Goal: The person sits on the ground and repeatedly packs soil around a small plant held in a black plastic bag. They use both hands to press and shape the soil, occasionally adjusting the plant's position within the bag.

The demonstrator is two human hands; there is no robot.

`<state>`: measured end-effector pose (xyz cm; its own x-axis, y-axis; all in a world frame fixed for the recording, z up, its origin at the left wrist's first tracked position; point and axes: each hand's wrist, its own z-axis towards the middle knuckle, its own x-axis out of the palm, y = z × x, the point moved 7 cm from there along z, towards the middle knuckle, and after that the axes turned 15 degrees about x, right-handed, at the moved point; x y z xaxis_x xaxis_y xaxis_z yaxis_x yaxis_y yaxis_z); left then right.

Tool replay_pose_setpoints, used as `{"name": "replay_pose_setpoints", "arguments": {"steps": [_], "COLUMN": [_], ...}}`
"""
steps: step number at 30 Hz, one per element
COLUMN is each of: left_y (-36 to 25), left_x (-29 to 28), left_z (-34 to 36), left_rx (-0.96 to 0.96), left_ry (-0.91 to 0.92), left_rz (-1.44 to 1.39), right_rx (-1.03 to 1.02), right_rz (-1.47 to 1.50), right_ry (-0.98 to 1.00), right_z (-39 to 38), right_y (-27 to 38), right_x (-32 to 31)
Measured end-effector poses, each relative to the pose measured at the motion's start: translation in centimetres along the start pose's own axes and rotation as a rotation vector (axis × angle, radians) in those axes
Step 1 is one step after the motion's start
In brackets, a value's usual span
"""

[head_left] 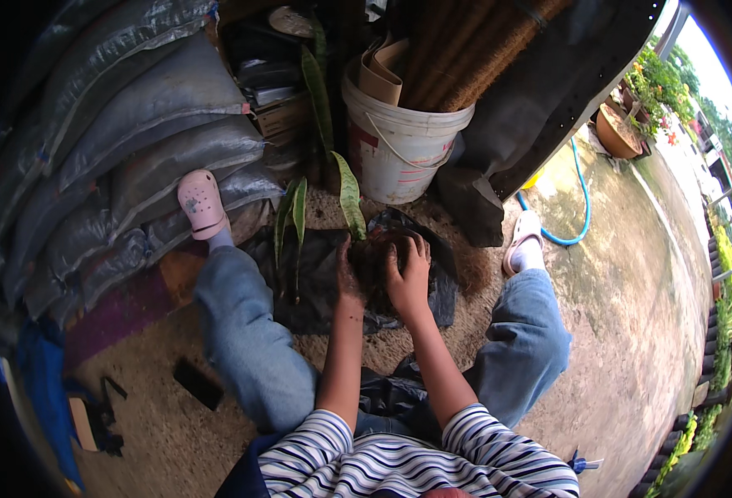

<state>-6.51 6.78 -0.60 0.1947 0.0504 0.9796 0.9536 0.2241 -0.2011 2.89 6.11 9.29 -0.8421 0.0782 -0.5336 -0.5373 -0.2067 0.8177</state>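
Note:
A snake plant leaf (349,197) stands upright at the far side of a dark clump of soil (377,264). My left hand (348,270) presses against the clump's left side, close to the leaf's base, with soil stuck to the skin. Curled over the right side of the clump is my right hand (409,274), its fingers bent around the soil. Both hands cup the clump between them, over a black plastic sheet (316,290). More snake plant leaves (299,217) lie on the sheet to the left. The clump's underside is hidden.
A white bucket (399,170) holding brown rolls stands beyond my hands. Stacked grey sacks (158,116) fill the left. Brown fibre (478,267) lies right of the sheet. A phone-like black slab (198,383) rests near my left leg. A blue hose (586,203) curves at right.

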Motion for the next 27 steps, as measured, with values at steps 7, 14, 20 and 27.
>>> {"name": "replay_pose_setpoints", "arguments": {"steps": [7, 14, 20, 27], "left_y": [2.0, 0.9, 0.6, -0.8], "left_x": [2.8, 2.1, 1.1, 3.1], "left_z": [-1.5, -2.0, -2.2, -2.7], "left_rx": [-0.027, 0.021, 0.078, 0.142], "left_ry": [-0.004, -0.064, -0.126, -0.246], "left_rz": [-0.047, 0.072, 0.135, 0.580], "right_rx": [-0.224, -0.237, -0.264, -0.383], "right_rz": [0.039, -0.078, -0.264, 0.019], "right_ry": [0.075, 0.098, -0.065, -0.147], "right_z": [-2.0, -2.1, -3.6, -3.5], "right_y": [2.4, 3.1, 5.0, 2.8], "right_x": [1.6, 1.3, -0.5, -0.8]}}
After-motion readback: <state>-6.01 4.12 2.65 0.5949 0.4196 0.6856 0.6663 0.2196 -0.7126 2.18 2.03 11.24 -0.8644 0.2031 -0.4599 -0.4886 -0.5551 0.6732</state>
